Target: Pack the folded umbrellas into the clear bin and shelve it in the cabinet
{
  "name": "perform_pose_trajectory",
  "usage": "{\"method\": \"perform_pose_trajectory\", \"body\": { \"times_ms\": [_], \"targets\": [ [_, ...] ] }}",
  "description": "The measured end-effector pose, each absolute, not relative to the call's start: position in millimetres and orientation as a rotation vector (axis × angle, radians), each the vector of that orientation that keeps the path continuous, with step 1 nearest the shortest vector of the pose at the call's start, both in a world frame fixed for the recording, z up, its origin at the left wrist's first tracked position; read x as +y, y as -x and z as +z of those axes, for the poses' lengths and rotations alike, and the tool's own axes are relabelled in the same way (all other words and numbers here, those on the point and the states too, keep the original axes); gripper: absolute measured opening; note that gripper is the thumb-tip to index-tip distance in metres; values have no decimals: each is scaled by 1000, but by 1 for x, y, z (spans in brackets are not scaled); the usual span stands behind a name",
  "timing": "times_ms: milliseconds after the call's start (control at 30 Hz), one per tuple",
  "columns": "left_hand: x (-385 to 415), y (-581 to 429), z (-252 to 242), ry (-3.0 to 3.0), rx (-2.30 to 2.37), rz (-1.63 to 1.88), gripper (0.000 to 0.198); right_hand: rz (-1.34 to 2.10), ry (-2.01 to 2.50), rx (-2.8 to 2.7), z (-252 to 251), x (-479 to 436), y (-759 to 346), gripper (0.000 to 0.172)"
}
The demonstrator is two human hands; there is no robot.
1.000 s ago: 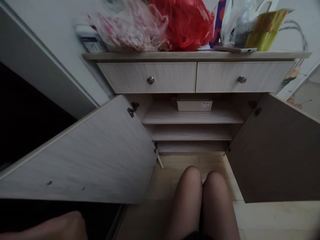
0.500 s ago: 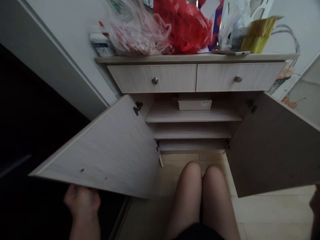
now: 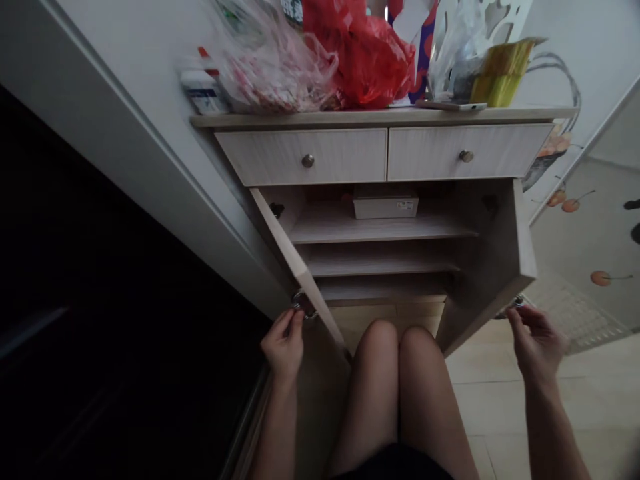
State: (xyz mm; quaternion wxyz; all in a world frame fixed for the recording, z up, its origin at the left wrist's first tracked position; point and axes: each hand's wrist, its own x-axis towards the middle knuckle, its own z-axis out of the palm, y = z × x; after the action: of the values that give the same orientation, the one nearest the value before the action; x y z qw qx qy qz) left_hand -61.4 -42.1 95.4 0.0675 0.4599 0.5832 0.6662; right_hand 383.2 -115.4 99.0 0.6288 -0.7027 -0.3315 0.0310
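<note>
Both doors of a pale wooden cabinet stand partly open, pointing toward me. My left hand (image 3: 285,340) pinches the metal handle (image 3: 304,304) on the outer face of the left door (image 3: 295,257). On the other side, my right hand (image 3: 537,337) has its fingers closed on the handle (image 3: 518,302) of the right door (image 3: 493,267). Between the doors, a white box (image 3: 385,204) sits on the upper shelf (image 3: 380,230), with two lower levels beneath it.
Two closed drawers (image 3: 300,158) run above the doors. On the cabinet top (image 3: 300,120) are a red plastic bag (image 3: 370,63), a clear bag (image 3: 275,77), a white bottle (image 3: 203,90) and a yellow container (image 3: 503,73). My knees are between the doors.
Both doors have swung inward from their wider positions. My hands have moved inward with them, and now both hands show at the handles. The view has shifted slightly.
</note>
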Motion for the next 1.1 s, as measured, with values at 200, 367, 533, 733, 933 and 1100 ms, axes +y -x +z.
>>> {"method": "perform_pose_trajectory", "body": {
  "times_ms": [200, 367, 533, 733, 933, 1100],
  "targets": [
    [-15, 1, 116, -1570, 1503, 1868, 31, 185, 1474, -846, 104, -88, -346, 44],
    [15, -32, 119, -1617, 1361, 1876, 31, 204, 1385, -937, 109, -54, -314, 40],
    [43, -52, 116, -1679, 1381, 1817, 33, 234, 1292, -1014, 118, -11, -284, 40],
    [79, -71, 115, -1738, 1452, 1685, 27, 308, 1243, -1061, 122, 40, -260, 39],
    [101, -86, 124, -1817, 1577, 1571, 23, 289, 1193, -1109, 120, 79, -251, 33],
    [115, -93, 131, -1871, 1672, 1503, 24, 236, 1212, -1138, 118, 104, -245, 33]
  ]
}}
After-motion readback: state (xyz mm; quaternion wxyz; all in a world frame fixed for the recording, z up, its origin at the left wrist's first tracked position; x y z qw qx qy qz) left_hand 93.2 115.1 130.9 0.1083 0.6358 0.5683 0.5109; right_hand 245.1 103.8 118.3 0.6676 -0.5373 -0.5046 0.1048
